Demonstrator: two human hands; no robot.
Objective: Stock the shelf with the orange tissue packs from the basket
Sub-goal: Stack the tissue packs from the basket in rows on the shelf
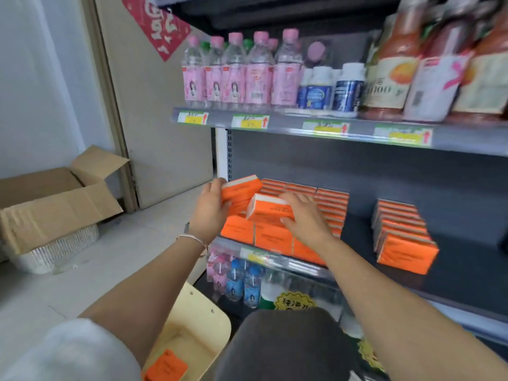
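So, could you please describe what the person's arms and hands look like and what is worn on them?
The left hand and the right hand are bare, without gloves. The left wrist carries a thin silver bangle with a dark strap beyond it, perhaps a watch. A light grey short sleeve covers the left upper arm. The right arm is bare as far as it shows.

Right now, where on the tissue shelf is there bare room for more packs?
Bare shelf shows between the left block of packs and the right stack, and again right of that stack. The left end is crowded: left hand and right hand each grip a pack above the stacked rows.
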